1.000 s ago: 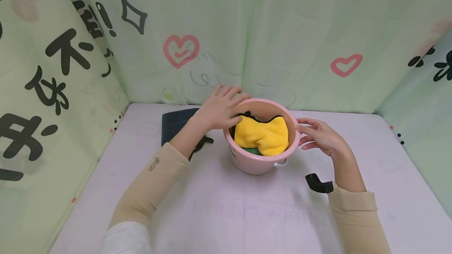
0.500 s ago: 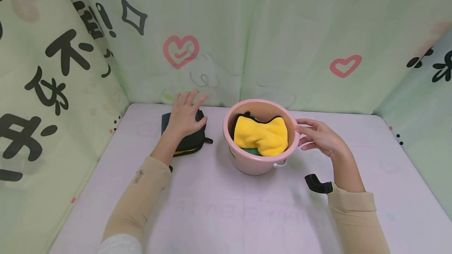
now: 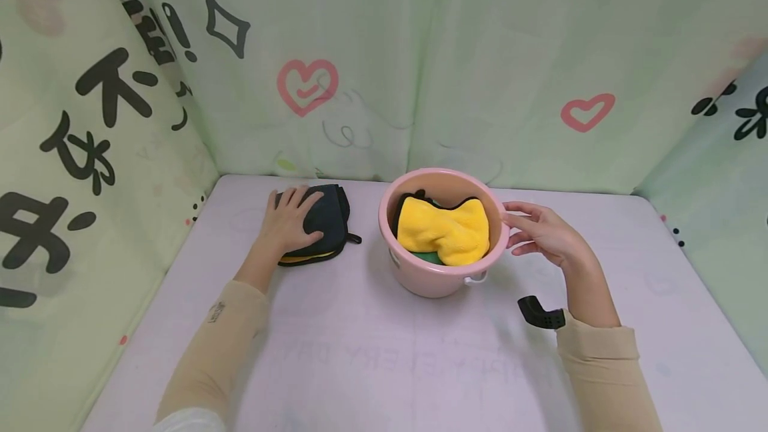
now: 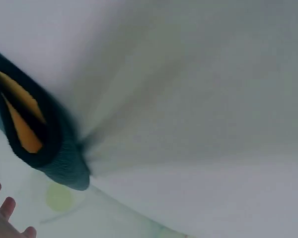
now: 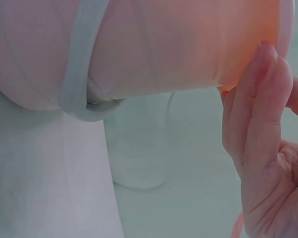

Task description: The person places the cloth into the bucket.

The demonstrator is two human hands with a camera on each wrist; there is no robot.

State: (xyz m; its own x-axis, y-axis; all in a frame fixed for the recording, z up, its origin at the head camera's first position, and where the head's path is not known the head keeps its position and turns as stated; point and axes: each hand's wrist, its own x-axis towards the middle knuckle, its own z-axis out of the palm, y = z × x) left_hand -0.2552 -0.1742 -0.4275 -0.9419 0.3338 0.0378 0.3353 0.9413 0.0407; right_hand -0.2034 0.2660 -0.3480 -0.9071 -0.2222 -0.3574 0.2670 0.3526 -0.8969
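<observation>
My left hand [image 3: 290, 222] lies over a folded dark navy towel [image 3: 330, 219], fingers spread across its left part. The towel has black edging, a small loop at its right corner and a yellow inner side. Its fold [image 4: 37, 119] shows from the side in the left wrist view, with my fingertips near the lower left. My right hand [image 3: 543, 232] touches the right rim of a pink bucket [image 3: 432, 282]; in the right wrist view its fingers [image 5: 263, 109] lie nearly straight against the wall below the rim. A yellow towel with black edging [image 3: 444, 232] sits in the bucket.
Something green [image 3: 429, 257] shows under the yellow towel. The bucket's white handle [image 5: 84, 64] hangs down its side. A pale tabletop [image 3: 384, 365] ends at a printed green curtain [image 3: 480, 85] behind and at both sides. A black curved piece [image 3: 542, 313] sits at my right wrist.
My left hand has moved left from above the bucket's rim and come down onto the navy towel. The right hand and the bucket have stayed in place.
</observation>
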